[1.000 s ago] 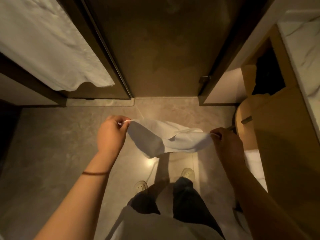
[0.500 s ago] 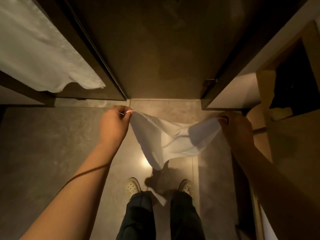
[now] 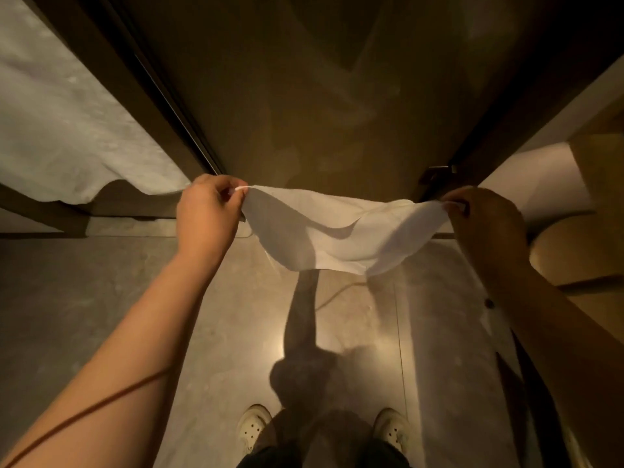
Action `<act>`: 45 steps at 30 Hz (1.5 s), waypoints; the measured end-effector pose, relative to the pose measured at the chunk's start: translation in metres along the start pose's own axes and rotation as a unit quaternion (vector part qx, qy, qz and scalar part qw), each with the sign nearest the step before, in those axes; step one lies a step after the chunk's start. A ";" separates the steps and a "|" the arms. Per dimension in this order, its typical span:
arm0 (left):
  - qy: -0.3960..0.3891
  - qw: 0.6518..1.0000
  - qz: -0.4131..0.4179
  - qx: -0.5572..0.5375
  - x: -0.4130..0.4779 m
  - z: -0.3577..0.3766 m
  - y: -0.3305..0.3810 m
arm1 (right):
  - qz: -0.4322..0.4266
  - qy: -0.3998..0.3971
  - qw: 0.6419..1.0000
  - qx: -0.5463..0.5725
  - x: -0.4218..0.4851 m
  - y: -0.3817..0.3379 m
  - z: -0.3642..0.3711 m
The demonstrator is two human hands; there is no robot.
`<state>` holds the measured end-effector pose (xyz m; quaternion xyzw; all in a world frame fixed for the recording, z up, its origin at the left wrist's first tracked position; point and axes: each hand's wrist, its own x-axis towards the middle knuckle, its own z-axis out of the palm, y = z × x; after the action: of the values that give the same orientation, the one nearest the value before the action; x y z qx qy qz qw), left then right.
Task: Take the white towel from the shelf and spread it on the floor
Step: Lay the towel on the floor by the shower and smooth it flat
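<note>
Wider now! Both hands have pulled apart and pushed forward since a moment ago, and the towel (image 3: pixel 337 238), which was sagging in a loose pouch, is drawn out into a long band. The left hand (image 3: pixel 206 214) pinches one top corner between thumb and curled fingers. The right hand (image 3: pixel 486 228) does the same at the other corner, fingers bunched tight on the fabric.

The towel is held in the air above the floor (image 3: pixel 101 298), up by the floor's far edge where the door (image 3: pixel 304 96) meets it. Its long axis runs straight across, left to right, hand to hand, in line with the sill (image 3: pixel 135 228). The top edge is stretched with a slight dip in the middle. The rest droops down and back toward the person, the bottom hem curving and hanging lowest right of centre. One soft fold shows as a dark crease across the middle. As far as I can see, it isn't touching the floor.

A dark shadow (image 3: pixel 304 332) lies on the floor under it and runs back to the shoes (image 3: pixel 251 427), planted apart at the near edge. At the floor's far left corner another white cloth (image 3: pixel 67 123) hangs, its hem just beside the left hand; whether they touch, I can't tell. A wood unit (image 3: pixel 574 248) stands along the right edge.
</note>
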<state>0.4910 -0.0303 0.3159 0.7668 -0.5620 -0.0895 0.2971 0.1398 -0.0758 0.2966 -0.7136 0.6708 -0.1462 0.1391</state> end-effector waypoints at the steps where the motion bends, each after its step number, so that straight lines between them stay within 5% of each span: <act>1: -0.002 1.000 0.003 0.005 -0.002 0.016 -0.017 | -0.016 0.006 1.000 0.005 0.001 0.006 0.019; 11: -0.085 0.994 0.008 0.068 -0.082 0.248 -0.217 | -0.113 -0.023 0.993 -0.024 -0.036 0.109 0.283; 19: -0.169 0.964 0.138 0.149 -0.114 0.369 -0.309 | -0.125 -0.130 0.981 -0.071 -0.057 0.166 0.427; 31: -0.283 0.921 0.136 0.229 -0.163 0.410 -0.349 | -0.176 -0.212 0.956 -0.101 -0.100 0.178 0.510; 34: -0.309 0.905 0.120 0.266 -0.160 0.407 -0.348 | -0.171 -0.172 0.968 -0.064 -0.099 0.178 0.506; 39: -0.230 0.934 0.192 0.195 -0.153 0.424 -0.331 | -0.056 -0.052 0.996 0.046 -0.069 0.191 0.501; 45: -0.355 0.907 0.145 0.171 -0.138 0.462 -0.314 | 0.058 -0.049 0.995 0.063 -0.050 0.229 0.526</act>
<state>0.4787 -0.0080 -0.2588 0.6331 -0.7423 -0.2142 -0.0484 0.1352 -0.0386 -0.2778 -0.6699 0.6928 -0.1443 0.2245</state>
